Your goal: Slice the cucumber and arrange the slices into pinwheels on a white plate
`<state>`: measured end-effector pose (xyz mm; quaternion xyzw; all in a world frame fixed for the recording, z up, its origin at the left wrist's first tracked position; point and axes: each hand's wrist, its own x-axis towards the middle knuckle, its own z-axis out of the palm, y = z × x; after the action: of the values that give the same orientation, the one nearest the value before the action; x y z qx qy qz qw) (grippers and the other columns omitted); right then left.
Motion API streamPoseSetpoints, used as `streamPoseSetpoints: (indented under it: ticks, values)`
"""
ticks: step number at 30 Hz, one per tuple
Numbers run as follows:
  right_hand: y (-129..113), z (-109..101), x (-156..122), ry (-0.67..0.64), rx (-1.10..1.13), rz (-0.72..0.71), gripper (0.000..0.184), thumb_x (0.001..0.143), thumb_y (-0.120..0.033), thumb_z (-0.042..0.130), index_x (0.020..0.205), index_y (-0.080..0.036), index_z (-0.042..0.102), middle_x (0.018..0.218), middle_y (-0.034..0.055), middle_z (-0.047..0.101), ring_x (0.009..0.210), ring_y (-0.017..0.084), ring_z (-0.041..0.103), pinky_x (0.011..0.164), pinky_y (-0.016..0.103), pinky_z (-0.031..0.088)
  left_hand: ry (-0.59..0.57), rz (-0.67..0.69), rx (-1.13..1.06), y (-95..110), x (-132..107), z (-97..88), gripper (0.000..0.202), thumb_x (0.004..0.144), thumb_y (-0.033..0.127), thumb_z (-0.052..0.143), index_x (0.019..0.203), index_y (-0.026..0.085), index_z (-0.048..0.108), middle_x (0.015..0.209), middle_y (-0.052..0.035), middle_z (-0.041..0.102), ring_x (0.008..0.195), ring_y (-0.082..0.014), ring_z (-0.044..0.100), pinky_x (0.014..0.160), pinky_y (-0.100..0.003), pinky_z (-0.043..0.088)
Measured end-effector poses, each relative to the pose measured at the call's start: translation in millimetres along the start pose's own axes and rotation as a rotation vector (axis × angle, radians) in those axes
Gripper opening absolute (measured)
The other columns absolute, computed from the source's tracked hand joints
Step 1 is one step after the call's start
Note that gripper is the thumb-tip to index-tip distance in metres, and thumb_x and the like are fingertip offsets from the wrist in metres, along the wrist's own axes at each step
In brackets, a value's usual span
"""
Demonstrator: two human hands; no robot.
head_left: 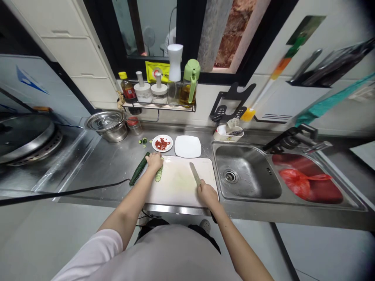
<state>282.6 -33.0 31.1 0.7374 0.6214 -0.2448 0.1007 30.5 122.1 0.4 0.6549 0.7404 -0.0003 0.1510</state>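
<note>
The steel worktop (pixel 111 164) carried a white cutting board (pixel 178 183). Behind it stood a plate of red pieces (pixel 162 143), an empty white plate (pixel 188 146) and a lidded pot (pixel 107 125).

Steel pot (pixel 107 125), white plate (pixel 188 146), red bag (pixel 297 181)

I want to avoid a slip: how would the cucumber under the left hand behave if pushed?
The cucumber looks long and round, so it would probably roll unless the left hand pins it. Its cut end by the slices is likely wet and slippery. It seems stiff, lying straight partly off the cutting board.
</note>
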Motion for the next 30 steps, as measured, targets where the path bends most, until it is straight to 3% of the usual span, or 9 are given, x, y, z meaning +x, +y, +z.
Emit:
streamPoseSetpoints:
  ticks: [7, 14, 17, 23, 27, 30]
  values:
    - [-1.4, -3.6, -1.9, -0.005, -0.008, 0.002, 0.033, 0.095, -0.024, 0.029, 0.12, -0.015, 0.048, 0.103, 0.0147, 0.068, 0.095, 0.022, 0.065, 0.073, 0.029, 0.039, 0.04, 0.008, -0.026, 3.8, -5.1, -3.8, 0.024, 0.083, 0.023, 0.051, 0.104, 0.022, 0.062, 0.113, -0.0115, 0.066, 0.11, -0.0297, 0.053, 0.092, -0.044, 0.029]
    - [-0.2, -2.5, -1.7, 0.001, -0.002, 0.005, 0.031, 0.095, -0.025, 0.03, 0.119, -0.016, 0.048, 0.103, 0.0144, 0.068, 0.095, 0.022, 0.065, 0.074, 0.029, 0.039, 0.047, 0.052, -0.142, 22.2, -28.0, -2.6, 0.027, 0.089, 0.023, 0.041, 0.099, 0.026, 0.066, 0.1, -0.0087, 0.07, 0.102, -0.0269, 0.058, 0.086, -0.041, 0.03]
    - [0.7, -0.6, -1.7, 0.017, 0.004, 0.0, 0.031, 0.095, -0.025, 0.029, 0.119, -0.017, 0.048, 0.102, 0.0142, 0.068, 0.095, 0.022, 0.065, 0.073, 0.029, 0.039, 0.064, 0.027, -0.147, 21.1, -33.2, 1.8, 0.028, 0.087, 0.021, 0.043, 0.101, 0.026, 0.067, 0.105, -0.0095, 0.07, 0.105, -0.0277, 0.057, 0.086, -0.042, 0.03]
    - [1.1, 0.1, -0.8, 0.017, 0.003, 0.01, 0.032, 0.094, -0.024, 0.029, 0.118, -0.017, 0.049, 0.1, 0.0138, 0.069, 0.093, 0.022, 0.066, 0.072, 0.029, 0.039, 0.032, -0.021, -0.132, 10.1, -23.4, 1.8, 0.027, 0.085, 0.031, 0.051, 0.106, 0.025, 0.066, 0.114, -0.0104, 0.067, 0.111, -0.0301, 0.054, 0.09, -0.044, 0.031]
    - [0.0, -1.7, -1.9, 0.022, -0.002, 0.006, 0.032, 0.093, -0.023, 0.03, 0.117, -0.016, 0.05, 0.099, 0.0138, 0.069, 0.093, 0.023, 0.066, 0.071, 0.029, 0.039, 0.029, 0.011, -0.091, 18.8, -17.1, 3.7, 0.029, 0.084, 0.041, 0.054, 0.104, 0.024, 0.066, 0.117, -0.0116, 0.065, 0.114, -0.0319, 0.051, 0.092, -0.045, 0.031]
    - [0.0, -2.2, -3.1, 0.024, 0.018, 0.006, 0.033, 0.094, -0.023, 0.029, 0.118, -0.016, 0.05, 0.099, 0.0133, 0.069, 0.093, 0.023, 0.065, 0.071, 0.029, 0.039, 0.013, 0.026, -0.06, 25.9, -13.8, 7.7, 0.024, 0.082, 0.037, 0.056, 0.099, 0.023, 0.067, 0.116, -0.0121, 0.065, 0.114, -0.0326, 0.051, 0.092, -0.045, 0.031]
